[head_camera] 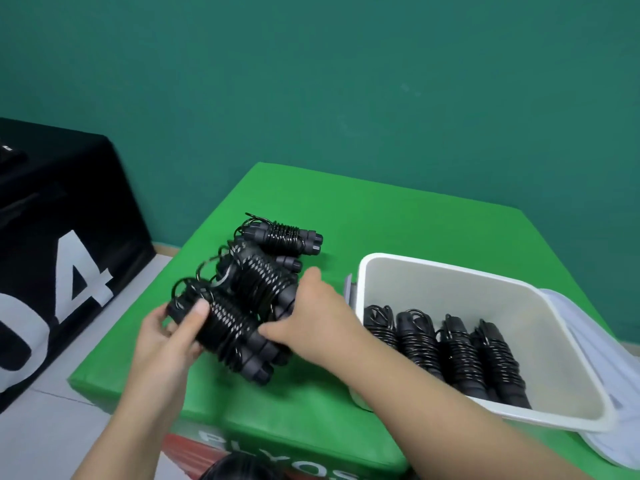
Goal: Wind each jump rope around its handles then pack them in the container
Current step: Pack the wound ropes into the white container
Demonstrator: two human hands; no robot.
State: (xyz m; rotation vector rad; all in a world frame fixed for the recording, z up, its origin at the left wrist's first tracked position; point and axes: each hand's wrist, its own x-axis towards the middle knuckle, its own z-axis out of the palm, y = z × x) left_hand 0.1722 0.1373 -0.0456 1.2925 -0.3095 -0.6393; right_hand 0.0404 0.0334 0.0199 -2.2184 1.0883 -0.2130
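Three wound black jump ropes lie in a pile on the green plyo box (398,230). My left hand (169,332) grips the left end of the nearest wound rope (228,327), thumb on top. My right hand (308,317) holds the right end of that same bundle, close to the middle wound rope (258,278). The third wound rope (282,237) lies apart at the back of the pile. The white plastic container (450,282) stands to the right, with several wound ropes (457,355) side by side inside it.
The container's pale lid (595,344) lies under and behind the container at the right. A black plyo box (69,244) with large white numbers stands on the floor to the left. A teal wall is behind.
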